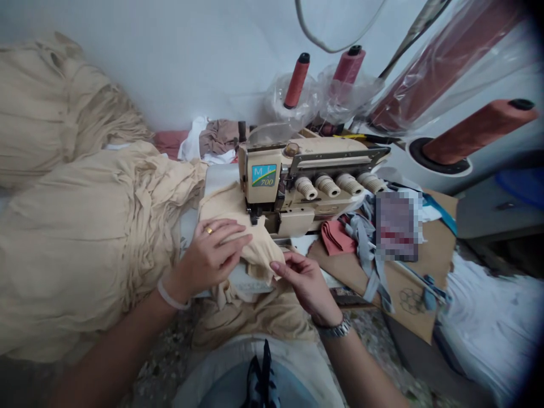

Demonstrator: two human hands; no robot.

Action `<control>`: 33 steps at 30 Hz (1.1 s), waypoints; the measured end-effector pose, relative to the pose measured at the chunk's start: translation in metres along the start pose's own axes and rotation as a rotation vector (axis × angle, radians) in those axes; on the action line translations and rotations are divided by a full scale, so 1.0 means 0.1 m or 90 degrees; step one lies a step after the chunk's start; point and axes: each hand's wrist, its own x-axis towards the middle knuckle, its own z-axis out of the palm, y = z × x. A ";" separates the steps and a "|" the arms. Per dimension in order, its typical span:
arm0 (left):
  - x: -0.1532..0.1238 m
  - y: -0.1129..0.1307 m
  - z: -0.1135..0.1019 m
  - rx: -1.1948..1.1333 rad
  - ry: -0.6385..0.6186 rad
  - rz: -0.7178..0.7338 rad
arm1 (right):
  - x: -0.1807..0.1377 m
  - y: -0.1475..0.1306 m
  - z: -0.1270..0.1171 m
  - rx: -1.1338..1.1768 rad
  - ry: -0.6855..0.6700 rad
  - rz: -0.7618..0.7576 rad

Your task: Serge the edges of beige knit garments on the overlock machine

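Item: one piece of cloth [260, 249], held at its edge by one hand and covered by the other. It is plain cream-beige, thin and soft, lying mostly smooth on the left and gathered into small folds toward the near right, where the edge is uneven. Location: on the front of one sewing machine [314, 170], beside and around the foot [254, 217]; whether the foot presses on it cannot be determined.

Grip: the left hand [219, 252] lies palm down on the cloth, fingers extended and close together, not clenched. The right hand [301, 275] pinches the near right edge between thumb and forefinger, the gap closed on the fabric. Worn: one ring [209, 230] and one bracelet [172, 296] on the left, one watch [335, 327] on the right.

Machine: cream housing, one blue, yellow and green badge [263, 175] reading "700" in its lower part, four ribbed knobs [306, 188] in a row.

Surroundings: two large beige heaps [68, 243] on the left, one behind the other. Further beige fabric [250, 320] hangs below the machine. To the right, one folded coral cloth [338, 238] and several grey strips [366, 255], uncounted owing to overlap, near or on one brown cardboard sheet [437, 238]. Behind and right stand three spools, one red [297, 82], one pink [351, 65], one orange [480, 133].
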 end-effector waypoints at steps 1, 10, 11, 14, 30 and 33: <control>0.00 -0.05 -0.01 -0.025 -0.011 0.002 | 0.01 -0.01 0.01 0.005 0.005 -0.003; 0.13 -0.41 -0.05 -0.096 -0.116 -0.017 | 0.14 -0.10 0.11 -0.067 0.057 -0.086; 0.17 -0.46 -0.04 -0.093 -0.122 -0.031 | 0.18 -0.10 0.13 -0.074 0.077 -0.111; 0.27 -0.59 -0.03 -0.080 -0.121 -0.093 | 0.28 -0.05 0.19 -0.050 0.131 -0.179; -0.22 -0.01 -0.14 0.048 0.006 -0.092 | 0.00 0.29 0.78 -0.062 -0.200 0.004; -0.17 0.00 -0.11 0.058 -0.041 -0.076 | -0.11 0.19 0.56 -0.094 -0.123 -0.011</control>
